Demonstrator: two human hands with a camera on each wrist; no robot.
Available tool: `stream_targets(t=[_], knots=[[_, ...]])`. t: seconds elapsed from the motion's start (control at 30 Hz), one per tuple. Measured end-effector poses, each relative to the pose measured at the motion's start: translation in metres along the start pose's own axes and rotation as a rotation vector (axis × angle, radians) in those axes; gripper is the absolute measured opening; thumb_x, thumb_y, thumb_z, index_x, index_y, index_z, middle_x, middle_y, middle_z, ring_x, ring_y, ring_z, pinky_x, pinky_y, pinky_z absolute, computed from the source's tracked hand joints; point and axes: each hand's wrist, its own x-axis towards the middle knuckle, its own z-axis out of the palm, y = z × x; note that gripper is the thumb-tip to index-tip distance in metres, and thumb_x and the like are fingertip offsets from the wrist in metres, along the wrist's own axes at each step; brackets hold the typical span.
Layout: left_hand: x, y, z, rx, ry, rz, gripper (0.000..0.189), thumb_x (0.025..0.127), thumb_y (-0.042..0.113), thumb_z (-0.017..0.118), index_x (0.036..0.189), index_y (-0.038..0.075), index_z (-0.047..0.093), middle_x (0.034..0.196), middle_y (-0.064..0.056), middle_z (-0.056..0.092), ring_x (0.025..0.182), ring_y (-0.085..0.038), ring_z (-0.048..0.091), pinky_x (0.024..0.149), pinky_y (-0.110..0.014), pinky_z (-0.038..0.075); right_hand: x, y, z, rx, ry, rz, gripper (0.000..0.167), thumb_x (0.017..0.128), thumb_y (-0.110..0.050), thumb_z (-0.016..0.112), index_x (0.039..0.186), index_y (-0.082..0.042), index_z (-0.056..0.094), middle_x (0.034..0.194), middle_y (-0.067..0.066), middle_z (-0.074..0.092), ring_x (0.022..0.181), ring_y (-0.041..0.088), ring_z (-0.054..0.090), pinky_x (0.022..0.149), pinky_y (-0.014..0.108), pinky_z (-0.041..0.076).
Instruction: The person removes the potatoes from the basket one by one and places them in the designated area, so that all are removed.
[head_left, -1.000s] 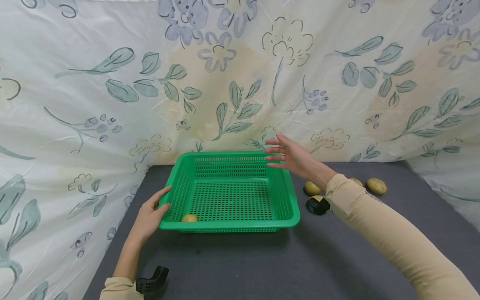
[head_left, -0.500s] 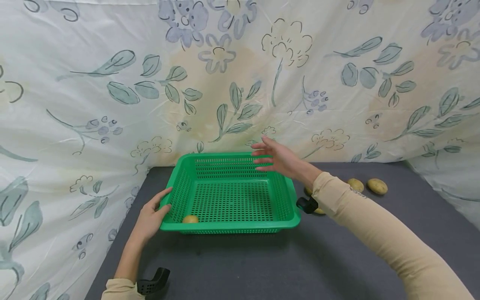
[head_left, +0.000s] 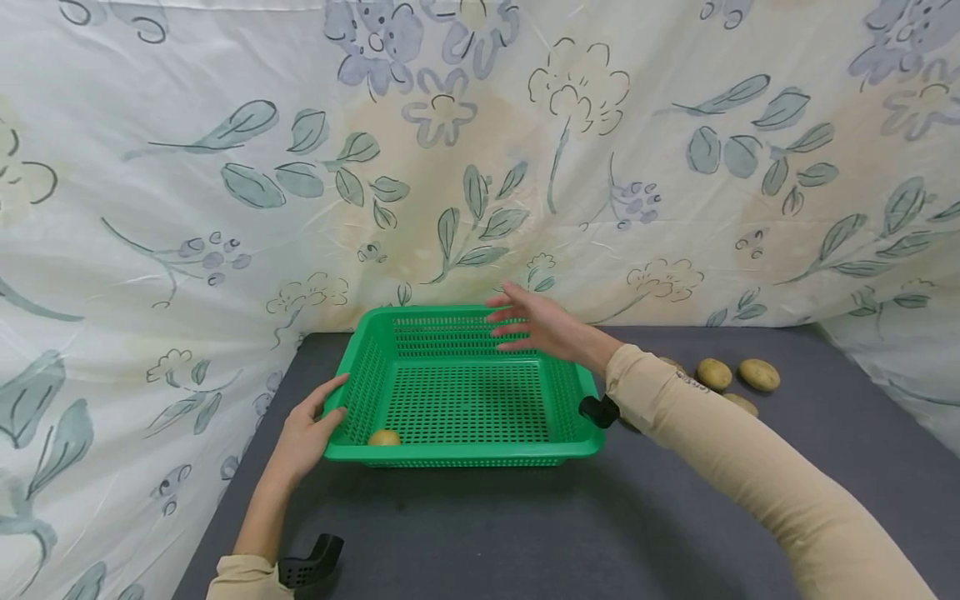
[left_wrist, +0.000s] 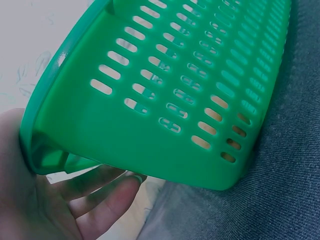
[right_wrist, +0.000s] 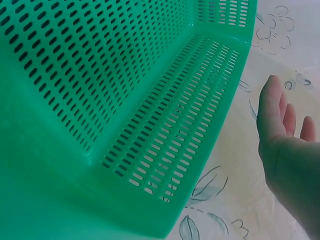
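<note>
A green plastic basket (head_left: 465,451) with slotted walls stands on the dark table. One potato (head_left: 384,437) lies in its front left corner. My left hand (head_left: 303,437) grips the basket's left rim; in the left wrist view its fingers (left_wrist: 112,205) reach beneath that rim. Above the back right part of the basket hovers my right hand (head_left: 543,323), fingers spread loosely and holding nothing. The right wrist view shows this hand (right_wrist: 285,135) apart from the basket's wall (right_wrist: 185,125).
Several potatoes (head_left: 714,374) lie on the table (head_left: 480,533) right of the basket, partly hidden by my right sleeve (head_left: 720,442). A flower-printed cloth (head_left: 480,167) hangs behind the table and along its left side. Black wrist straps (head_left: 311,562) are on both arms.
My right hand has moved left and slightly down, further over the basket. The left hand keeps its place on the rim. The potato in the basket has not moved.
</note>
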Motion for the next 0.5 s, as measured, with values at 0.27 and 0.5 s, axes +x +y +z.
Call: stream_targets(t=[0.27, 0.5], knots=[[0.0, 0.001, -0.001, 0.014, -0.003, 0.001, 0.052, 0.099, 0.014, 0.046, 0.149, 0.013, 0.034, 0.145, -0.025, 0.037, 0.112, -0.036, 0.051, 0.073, -0.038, 0.041, 0.012, 0.007, 0.01, -0.048, -0.051, 0.033, 0.065, 0.102, -0.05, 0.03, 0.145, -0.002, 0.034, 0.138, 0.022, 0.041, 0.12, 0.038, 0.046, 0.096, 0.051, 0.039], [0.0, 0.0, -0.001, 0.017, -0.009, -0.004, 0.051, 0.1, 0.015, 0.045, 0.15, 0.013, 0.033, 0.147, -0.024, 0.032, 0.126, -0.04, 0.041, 0.082, -0.045, 0.039, 0.023, 0.015, 0.023, -0.063, -0.078, 0.065, 0.062, 0.102, -0.049, 0.031, 0.144, -0.003, 0.037, 0.135, 0.02, 0.044, 0.118, 0.036, 0.048, 0.097, 0.054, 0.037]])
